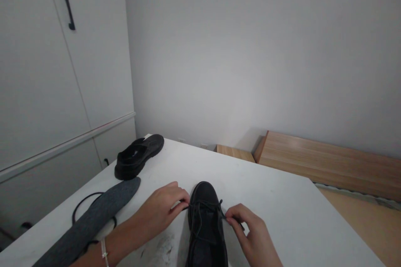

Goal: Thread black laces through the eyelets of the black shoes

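Head view: left hand (171,203) and right hand (246,224) each hold black lace (223,216) in a closed pinch, either side of the black shoe (206,227) on the white table (282,200). Lopsided tugging could probably skew it or slip a lace. Off left: another shoe (139,156), black cord (74,212), grey pad (94,218) crowding the left forearm (131,233).
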`<state>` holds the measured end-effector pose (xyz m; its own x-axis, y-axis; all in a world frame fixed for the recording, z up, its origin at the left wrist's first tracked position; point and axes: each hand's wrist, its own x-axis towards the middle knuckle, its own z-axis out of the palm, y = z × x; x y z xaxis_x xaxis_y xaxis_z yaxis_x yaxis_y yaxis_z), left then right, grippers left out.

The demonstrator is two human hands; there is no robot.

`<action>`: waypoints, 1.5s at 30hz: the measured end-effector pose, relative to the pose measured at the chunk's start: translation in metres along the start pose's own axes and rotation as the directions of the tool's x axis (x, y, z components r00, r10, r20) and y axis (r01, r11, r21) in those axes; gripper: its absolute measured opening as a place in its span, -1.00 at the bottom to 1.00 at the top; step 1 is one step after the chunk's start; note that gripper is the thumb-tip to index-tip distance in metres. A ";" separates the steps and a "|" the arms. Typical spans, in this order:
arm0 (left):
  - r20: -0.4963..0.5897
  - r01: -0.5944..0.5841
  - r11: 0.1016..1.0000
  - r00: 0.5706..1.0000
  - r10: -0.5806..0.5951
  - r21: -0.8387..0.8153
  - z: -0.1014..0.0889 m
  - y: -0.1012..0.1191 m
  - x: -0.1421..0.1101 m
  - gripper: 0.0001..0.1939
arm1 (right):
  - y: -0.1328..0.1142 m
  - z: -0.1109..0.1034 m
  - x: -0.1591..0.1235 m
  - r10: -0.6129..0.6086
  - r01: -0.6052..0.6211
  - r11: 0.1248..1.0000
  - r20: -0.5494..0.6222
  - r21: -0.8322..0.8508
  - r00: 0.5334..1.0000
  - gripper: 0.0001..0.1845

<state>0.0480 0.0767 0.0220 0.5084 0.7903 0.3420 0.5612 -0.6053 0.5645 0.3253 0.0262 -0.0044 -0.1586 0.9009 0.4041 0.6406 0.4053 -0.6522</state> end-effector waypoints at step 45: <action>0.268 0.043 0.911 0.949 -0.166 0.410 0.038 0.067 0.019 -0.70 | -0.056 0.031 0.013 0.183 0.039 0.741 0.258 -0.670 0.949 -0.39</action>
<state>0.1199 0.0479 0.0382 0.5645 0.8249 0.0298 0.8011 -0.5562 0.2212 0.2638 0.0204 0.0172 -0.2271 0.9689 0.0981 0.9721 0.2316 -0.0376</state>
